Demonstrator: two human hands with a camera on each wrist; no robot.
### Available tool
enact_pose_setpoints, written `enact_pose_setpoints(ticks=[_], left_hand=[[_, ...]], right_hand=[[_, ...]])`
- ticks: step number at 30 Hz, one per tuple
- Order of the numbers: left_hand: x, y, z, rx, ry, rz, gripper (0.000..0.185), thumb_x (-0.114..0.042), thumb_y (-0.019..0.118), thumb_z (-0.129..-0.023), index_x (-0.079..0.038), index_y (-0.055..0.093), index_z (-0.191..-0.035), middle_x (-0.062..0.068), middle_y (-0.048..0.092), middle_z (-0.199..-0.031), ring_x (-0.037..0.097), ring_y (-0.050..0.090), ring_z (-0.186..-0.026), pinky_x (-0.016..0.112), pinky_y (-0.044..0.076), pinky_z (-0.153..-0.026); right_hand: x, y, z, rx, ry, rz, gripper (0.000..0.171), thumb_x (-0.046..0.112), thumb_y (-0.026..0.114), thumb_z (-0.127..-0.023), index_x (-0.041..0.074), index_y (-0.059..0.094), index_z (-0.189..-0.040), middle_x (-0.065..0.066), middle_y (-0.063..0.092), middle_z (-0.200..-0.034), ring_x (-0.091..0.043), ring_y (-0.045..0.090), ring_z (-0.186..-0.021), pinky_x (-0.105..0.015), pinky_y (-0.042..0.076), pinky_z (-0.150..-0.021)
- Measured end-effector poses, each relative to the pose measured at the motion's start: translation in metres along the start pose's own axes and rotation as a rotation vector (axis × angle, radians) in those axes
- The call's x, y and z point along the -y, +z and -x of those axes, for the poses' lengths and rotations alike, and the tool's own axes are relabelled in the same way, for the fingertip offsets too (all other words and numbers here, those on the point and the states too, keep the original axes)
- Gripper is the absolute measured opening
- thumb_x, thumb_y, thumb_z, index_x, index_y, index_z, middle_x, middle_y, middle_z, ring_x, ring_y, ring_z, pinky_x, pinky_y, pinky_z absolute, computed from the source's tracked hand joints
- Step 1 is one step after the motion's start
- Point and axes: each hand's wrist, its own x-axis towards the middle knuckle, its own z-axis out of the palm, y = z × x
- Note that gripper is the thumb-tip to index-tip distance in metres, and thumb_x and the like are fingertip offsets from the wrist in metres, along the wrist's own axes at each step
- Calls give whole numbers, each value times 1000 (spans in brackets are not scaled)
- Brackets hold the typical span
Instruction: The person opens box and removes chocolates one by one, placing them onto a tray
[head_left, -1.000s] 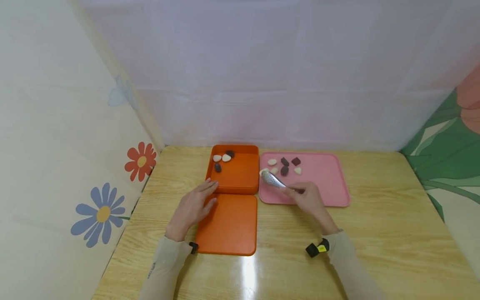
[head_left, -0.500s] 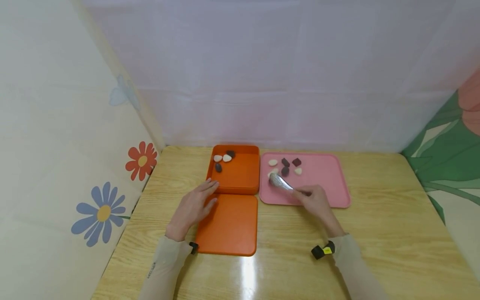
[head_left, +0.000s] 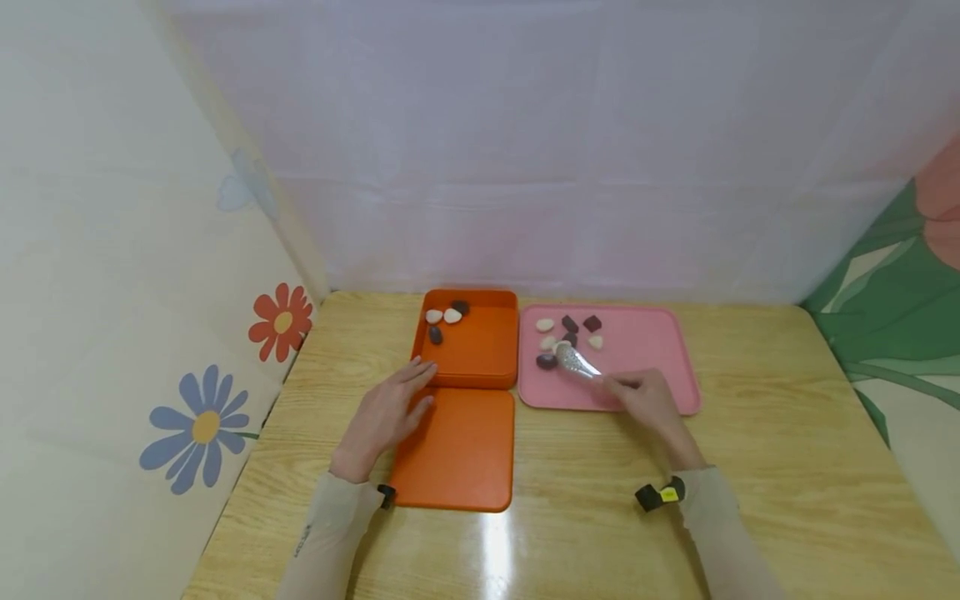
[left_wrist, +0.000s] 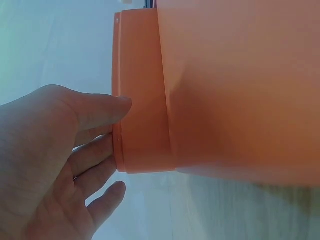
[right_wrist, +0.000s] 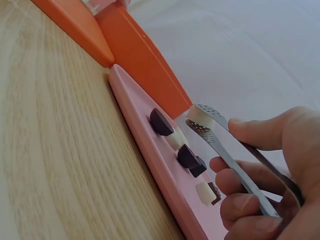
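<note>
My right hand [head_left: 648, 404] holds metal tongs [head_left: 579, 363] with perforated tips over the pink tray [head_left: 648, 350]. In the right wrist view, a white candy-like piece [right_wrist: 201, 117] is pinched between the tips, raised above the tray. Several dark and white pieces lie on the tray's left half, among them a dark oval piece [head_left: 547, 361] left of the tongs. My left hand [head_left: 386, 417] rests its extended fingers at the near left corner of the orange box [head_left: 480, 354]; the left wrist view shows the thumb along the box wall [left_wrist: 142, 75]. Two white and two dark pieces sit inside the box.
A flat orange lid [head_left: 457, 450] lies on the wooden table [head_left: 570, 500] directly in front of the box. The tray stands right beside the box. A pale cloth wall [head_left: 525, 150] rises behind, with flower-printed walls at both sides.
My right hand has moved right with the tongs, carrying the white piece away from the tray's left edge. The dark oval piece has come into view. My left hand stays in place.
</note>
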Motion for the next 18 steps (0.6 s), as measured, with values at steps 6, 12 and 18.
enact_pose_setpoints(ticks=[6, 12, 18], left_hand=[[0, -1, 2, -15, 9, 11, 57, -17, 76, -101, -4, 59, -153, 13, 59, -157, 33, 51, -150, 53, 51, -113], [0, -1, 2, -17, 14, 21, 56, -16, 76, -101, -3, 59, -153, 13, 59, -157, 33, 50, -151, 53, 51, -114], [0, 0, 1, -7, 8, 23, 57, -16, 76, -101, -3, 58, -153, 13, 58, -157, 33, 50, -151, 53, 51, -114]], right_hand=[[-2, -3, -4, -3, 70, -47, 35, 28, 74, -100, 1, 79, -122, -22, 75, -128, -37, 66, -120, -52, 51, -107], [-4, -2, -4, 6, 127, -100, 34, 26, 76, -97, 2, 79, -122, -22, 74, -131, -36, 65, -124, -53, 49, -110], [-6, -2, -3, 3, 133, -93, 37, 29, 76, -98, 2, 78, -123, -22, 73, -132, -36, 63, -126, -55, 47, -112]])
